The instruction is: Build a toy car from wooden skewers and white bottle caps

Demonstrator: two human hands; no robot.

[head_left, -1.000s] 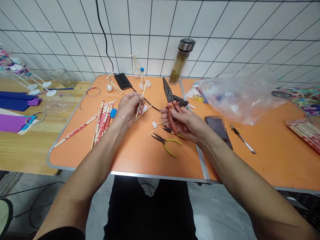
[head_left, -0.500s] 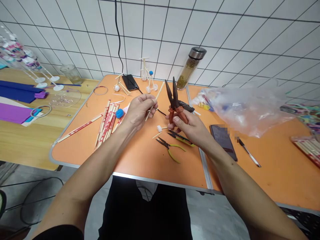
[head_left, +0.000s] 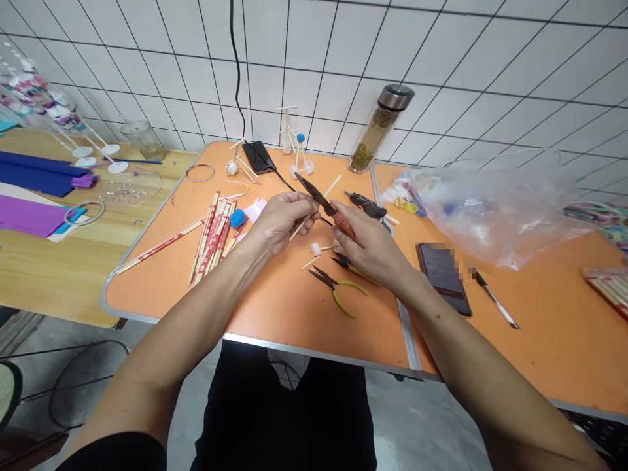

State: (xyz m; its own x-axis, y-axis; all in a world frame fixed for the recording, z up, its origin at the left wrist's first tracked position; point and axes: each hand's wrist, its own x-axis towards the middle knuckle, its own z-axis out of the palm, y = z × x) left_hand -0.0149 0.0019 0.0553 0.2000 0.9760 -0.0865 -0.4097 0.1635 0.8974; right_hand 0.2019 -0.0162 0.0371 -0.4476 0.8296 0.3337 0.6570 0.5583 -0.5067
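My left hand pinches a thin wooden stick that slants up to the right over the orange table. Gripping the red handles of long-nose pliers is my right hand; the dark jaws point up-left and cross the stick just beside my left fingers. Under the hands lie a small white wheel on a stick and small yellow-handled pliers.
A bundle of red-and-white wrapped chopsticks and a blue ball lie left of my hands. A glue gun, a phone, a pen, a clear plastic bag, a bottle and stick models stand around.
My right hand tilted the pliers from upright down to the left, bringing the jaws onto the stick. My left hand kept hold of the stick and shifted little.
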